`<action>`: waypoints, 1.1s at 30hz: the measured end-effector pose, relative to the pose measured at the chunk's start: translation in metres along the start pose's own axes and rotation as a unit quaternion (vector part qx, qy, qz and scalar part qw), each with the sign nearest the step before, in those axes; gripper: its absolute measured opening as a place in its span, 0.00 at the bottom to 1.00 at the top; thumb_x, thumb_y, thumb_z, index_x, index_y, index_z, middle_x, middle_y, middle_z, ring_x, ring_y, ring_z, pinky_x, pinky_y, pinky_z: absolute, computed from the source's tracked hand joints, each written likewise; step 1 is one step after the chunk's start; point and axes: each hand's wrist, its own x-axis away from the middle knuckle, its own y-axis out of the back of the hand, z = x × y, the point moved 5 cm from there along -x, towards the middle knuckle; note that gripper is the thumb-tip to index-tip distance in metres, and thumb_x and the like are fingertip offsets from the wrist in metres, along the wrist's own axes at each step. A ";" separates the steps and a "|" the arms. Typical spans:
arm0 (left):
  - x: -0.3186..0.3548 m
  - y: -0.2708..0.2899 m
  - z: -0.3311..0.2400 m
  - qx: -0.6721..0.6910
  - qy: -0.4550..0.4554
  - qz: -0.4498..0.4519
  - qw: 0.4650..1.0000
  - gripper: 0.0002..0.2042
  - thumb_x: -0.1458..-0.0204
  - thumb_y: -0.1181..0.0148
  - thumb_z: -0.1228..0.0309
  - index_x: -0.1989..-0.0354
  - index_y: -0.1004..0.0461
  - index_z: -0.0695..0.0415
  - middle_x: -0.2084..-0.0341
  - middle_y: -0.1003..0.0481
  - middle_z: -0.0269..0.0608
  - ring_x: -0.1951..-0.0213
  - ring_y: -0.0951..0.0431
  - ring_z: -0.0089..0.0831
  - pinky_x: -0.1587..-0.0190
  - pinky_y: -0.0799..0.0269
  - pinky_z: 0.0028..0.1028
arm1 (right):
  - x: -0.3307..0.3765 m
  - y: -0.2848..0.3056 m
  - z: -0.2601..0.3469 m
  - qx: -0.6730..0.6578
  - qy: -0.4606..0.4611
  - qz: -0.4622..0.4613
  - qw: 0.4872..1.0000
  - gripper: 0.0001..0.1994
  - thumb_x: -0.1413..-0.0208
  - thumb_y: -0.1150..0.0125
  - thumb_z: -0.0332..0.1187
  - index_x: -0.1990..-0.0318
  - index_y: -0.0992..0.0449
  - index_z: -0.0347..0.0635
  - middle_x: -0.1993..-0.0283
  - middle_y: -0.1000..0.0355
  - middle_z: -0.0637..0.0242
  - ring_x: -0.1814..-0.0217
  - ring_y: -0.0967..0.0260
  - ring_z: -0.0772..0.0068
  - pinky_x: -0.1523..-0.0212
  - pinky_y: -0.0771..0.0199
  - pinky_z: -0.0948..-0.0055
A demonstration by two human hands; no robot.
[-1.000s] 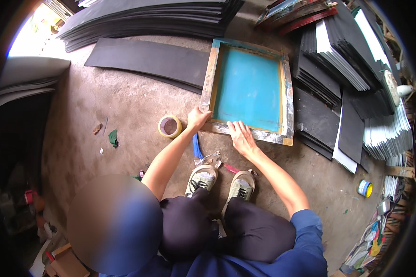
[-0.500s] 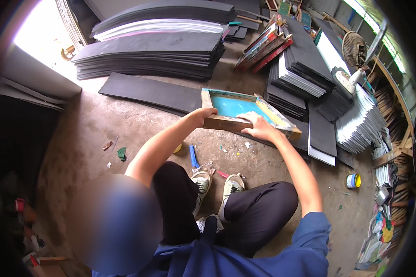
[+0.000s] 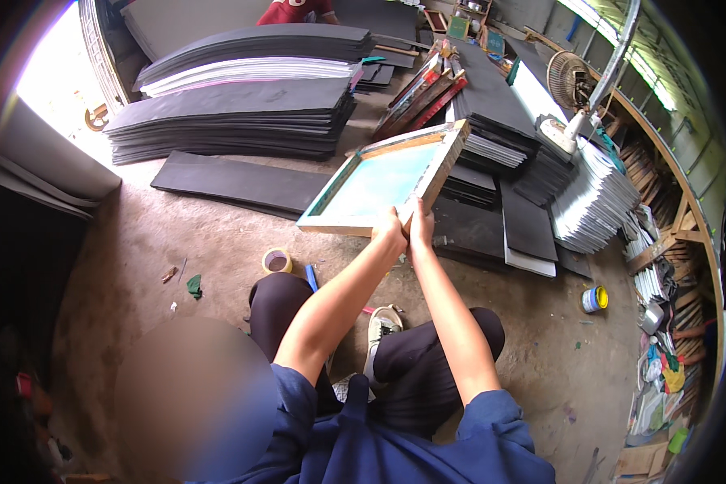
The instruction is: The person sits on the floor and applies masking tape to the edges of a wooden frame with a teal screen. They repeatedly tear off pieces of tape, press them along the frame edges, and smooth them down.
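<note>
A wooden screen-printing frame (image 3: 383,179) with blue-green mesh is held up, tilted, in front of my knees. My left hand (image 3: 390,229) grips its near edge. Right beside it, my right hand (image 3: 419,227) is closed around the near right corner, thumb up along the wood. The two hands almost touch, and the frame partly hides the fingers. Beyond the frame lies a long black foam-like sheet (image 3: 234,181) on the floor.
Stacks of black sheets (image 3: 226,113) stand far left, more (image 3: 532,218) at right. Several red-edged frames (image 3: 419,93) lean beyond. A tape roll (image 3: 277,260) and blue object (image 3: 310,277) lie near my left knee. A yellow-topped can (image 3: 594,299), a fan (image 3: 569,81) and a red-shirted person (image 3: 294,10) also show.
The frame has turned and its right side has risen. My hands, formerly apart, have come together at its near right corner. A person in red has come into view at the top.
</note>
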 end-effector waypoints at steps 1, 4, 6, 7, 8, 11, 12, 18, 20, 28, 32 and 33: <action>-0.002 0.001 -0.004 0.000 -0.018 -0.015 1.000 0.22 0.46 0.51 0.59 0.48 0.36 0.62 0.52 0.31 0.47 0.54 0.28 0.37 0.56 0.28 0.34 | 0.002 -0.014 0.000 -0.067 -0.025 0.047 0.996 0.36 0.57 0.34 0.45 0.48 0.40 0.26 0.48 0.37 0.46 0.48 0.36 0.60 0.48 0.37 0.67; 0.029 -0.028 0.026 -0.012 -0.038 -0.079 0.996 0.21 0.46 0.52 0.58 0.49 0.35 0.61 0.53 0.31 0.46 0.53 0.29 0.37 0.56 0.29 0.34 | -0.023 0.017 0.003 0.018 0.000 0.015 1.000 0.25 0.60 0.35 0.38 0.57 0.33 0.28 0.62 0.29 0.55 0.63 0.29 0.66 0.61 0.29 0.72; 0.035 -0.025 0.011 0.002 -0.077 -0.072 0.994 0.20 0.46 0.54 0.56 0.53 0.35 0.60 0.54 0.31 0.44 0.53 0.30 0.36 0.56 0.29 0.33 | -0.008 0.001 0.010 0.037 -0.012 -0.011 0.999 0.20 0.60 0.38 0.34 0.61 0.32 0.28 0.65 0.29 0.56 0.68 0.29 0.69 0.66 0.29 0.73; 0.049 -0.036 0.018 0.005 -0.071 -0.089 0.994 0.20 0.45 0.54 0.56 0.54 0.35 0.60 0.55 0.31 0.44 0.53 0.30 0.36 0.56 0.29 0.33 | -0.015 0.009 0.008 0.043 -0.006 -0.021 0.999 0.20 0.60 0.39 0.34 0.61 0.32 0.29 0.65 0.29 0.56 0.68 0.30 0.70 0.67 0.29 0.73; 0.055 -0.042 0.018 -0.061 -0.061 -0.073 0.994 0.20 0.45 0.55 0.55 0.55 0.35 0.61 0.54 0.32 0.44 0.53 0.30 0.37 0.56 0.29 0.33 | -0.019 0.011 0.012 0.041 0.001 -0.025 0.999 0.19 0.60 0.40 0.33 0.62 0.32 0.29 0.65 0.29 0.56 0.69 0.30 0.71 0.68 0.30 0.73; 0.080 -0.045 0.024 -0.158 -0.033 -0.165 0.973 0.22 0.45 0.57 0.53 0.58 0.37 0.64 0.53 0.35 0.46 0.53 0.30 0.37 0.55 0.29 0.33 | -0.022 0.027 0.013 -0.017 -0.010 0.010 1.000 0.17 0.59 0.41 0.32 0.61 0.32 0.29 0.67 0.30 0.58 0.69 0.31 0.71 0.68 0.30 0.72; 0.080 -0.041 0.032 -0.126 -0.009 -0.196 0.972 0.24 0.44 0.59 0.51 0.53 0.36 0.61 0.55 0.32 0.45 0.54 0.29 0.36 0.54 0.30 0.34 | -0.023 0.034 0.013 -0.040 -0.013 0.017 0.999 0.17 0.58 0.41 0.31 0.61 0.32 0.30 0.67 0.30 0.59 0.69 0.31 0.71 0.68 0.30 0.72; 0.013 0.074 -0.040 0.001 -0.145 -0.260 0.955 0.30 0.50 0.55 0.42 0.53 0.35 0.58 0.59 0.30 0.44 0.58 0.27 0.34 0.57 0.29 0.34 | -0.006 0.027 0.054 -0.070 -0.011 0.081 0.994 0.14 0.56 0.43 0.30 0.60 0.30 0.32 0.66 0.30 0.63 0.65 0.31 0.73 0.62 0.30 0.74; 0.017 0.116 -0.064 0.008 -0.178 -0.297 0.938 0.31 0.52 0.53 0.40 0.54 0.34 0.59 0.59 0.30 0.44 0.59 0.27 0.34 0.59 0.27 0.33 | -0.008 0.053 0.071 -0.064 -0.056 0.082 0.993 0.17 0.55 0.43 0.31 0.58 0.31 0.31 0.64 0.29 0.62 0.64 0.30 0.69 0.59 0.30 0.72; -0.010 0.209 -0.181 -0.347 -0.088 -0.224 0.907 0.35 0.63 0.44 0.35 0.63 0.28 0.59 0.71 0.27 0.39 0.71 0.25 0.31 0.71 0.26 0.31 | -0.062 0.126 0.059 -0.163 -0.147 0.202 0.954 0.20 0.52 0.47 0.35 0.51 0.34 0.35 0.55 0.30 0.60 0.53 0.31 0.66 0.51 0.30 0.66; -0.014 0.229 -0.264 -0.671 -0.101 -0.338 0.652 0.41 0.59 0.55 0.31 0.65 0.24 0.67 0.63 0.25 0.56 0.57 0.25 0.45 0.52 0.33 0.38 | -0.077 0.134 -0.032 -0.148 -0.235 0.138 0.951 0.20 0.52 0.46 0.40 0.54 0.32 0.37 0.58 0.29 0.62 0.57 0.30 0.66 0.54 0.30 0.68; -0.015 0.232 -0.276 -0.698 -0.090 -0.335 0.626 0.42 0.58 0.58 0.32 0.62 0.25 0.67 0.62 0.26 0.58 0.55 0.27 0.47 0.51 0.34 0.37 | -0.078 0.134 -0.051 -0.159 -0.240 0.143 0.947 0.20 0.52 0.46 0.40 0.54 0.32 0.37 0.58 0.29 0.62 0.57 0.30 0.67 0.55 0.30 0.68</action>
